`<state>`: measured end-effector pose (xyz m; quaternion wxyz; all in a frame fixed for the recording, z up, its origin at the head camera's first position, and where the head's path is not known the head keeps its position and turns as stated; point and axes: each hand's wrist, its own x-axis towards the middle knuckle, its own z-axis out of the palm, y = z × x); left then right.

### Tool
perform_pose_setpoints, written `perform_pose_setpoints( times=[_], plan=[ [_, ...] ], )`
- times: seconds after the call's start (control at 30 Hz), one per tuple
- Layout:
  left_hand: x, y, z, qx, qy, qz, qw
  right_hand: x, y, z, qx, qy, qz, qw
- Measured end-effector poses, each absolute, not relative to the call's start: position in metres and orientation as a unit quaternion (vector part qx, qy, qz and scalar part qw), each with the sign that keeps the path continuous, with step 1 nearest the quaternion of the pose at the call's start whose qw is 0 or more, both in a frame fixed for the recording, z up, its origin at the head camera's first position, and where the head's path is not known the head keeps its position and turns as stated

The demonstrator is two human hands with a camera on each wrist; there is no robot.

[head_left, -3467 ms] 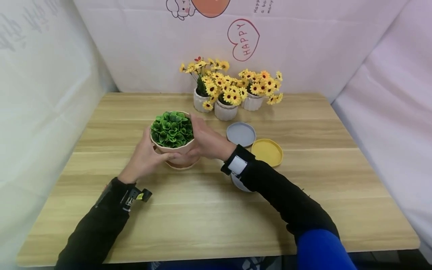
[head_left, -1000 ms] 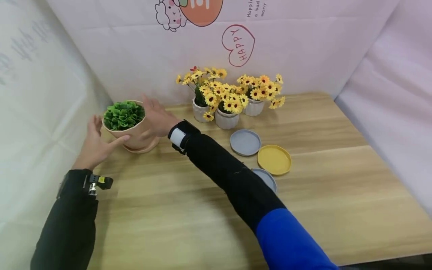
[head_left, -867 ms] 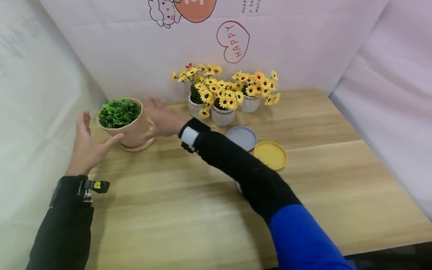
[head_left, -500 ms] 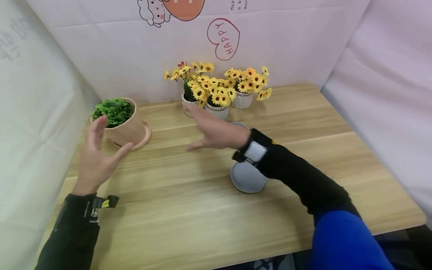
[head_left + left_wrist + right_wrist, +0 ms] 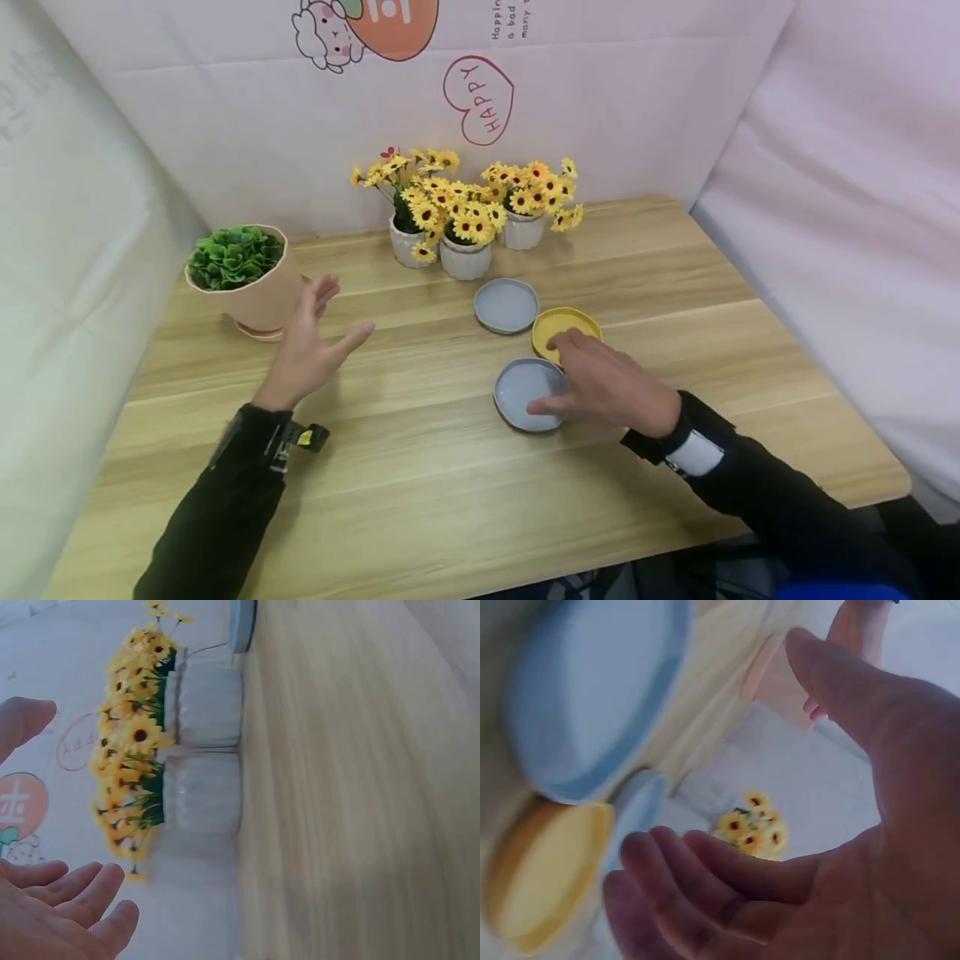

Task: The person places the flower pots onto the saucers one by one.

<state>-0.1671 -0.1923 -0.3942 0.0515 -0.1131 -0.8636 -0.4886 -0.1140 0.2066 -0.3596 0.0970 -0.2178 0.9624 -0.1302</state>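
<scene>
My left hand [image 5: 303,354], fingers and thumb spread apart, is in the air just right of a peach flowerpot [image 5: 262,287] holding a leafy green plant [image 5: 234,257]. The flowerpot stands at the table's back left, on a peach saucer partly hidden behind it. My right hand [image 5: 611,383] hovers with thumb and fingers apart over the near grey saucer [image 5: 521,392] and the yellow saucer [image 5: 566,321]. Another grey saucer [image 5: 506,306] lies behind these two. In the right wrist view nothing is between the thumb and fingers of my right hand [image 5: 802,885].
Three white pots of yellow flowers stand at the back of the wooden table [image 5: 375,500]: a left pot [image 5: 411,247], a middle pot [image 5: 465,260] and a right pot [image 5: 522,232]. White printed cloth [image 5: 600,100] hangs behind and along both sides.
Both hands carried the peach flowerpot from mid-table to the back left and let it go. My right hand then moved right over the saucers; my left hand moved away from the pot.
</scene>
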Motion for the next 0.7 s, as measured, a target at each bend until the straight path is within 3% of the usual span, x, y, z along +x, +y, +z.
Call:
perform_pose_setpoints(
  times=[0.23, 0.53, 0.7],
  plan=[
    [-0.206, -0.171, -0.407, -0.061, -0.87, -0.489, -0.005, -0.097, 0.225, -0.388, -0.189, 0.959, -0.166, 0.132],
    [-0.257, -0.153, -0.416, -0.027, -0.876, -0.481, -0.03, -0.1, 0.212, -0.415, -0.212, 0.963, -0.151, 0.068],
    [-0.285, -0.142, -0.422, -0.025, -0.868, -0.495, -0.038, -0.109, 0.197, -0.417, -0.229, 0.962, -0.132, 0.069]
  ],
)
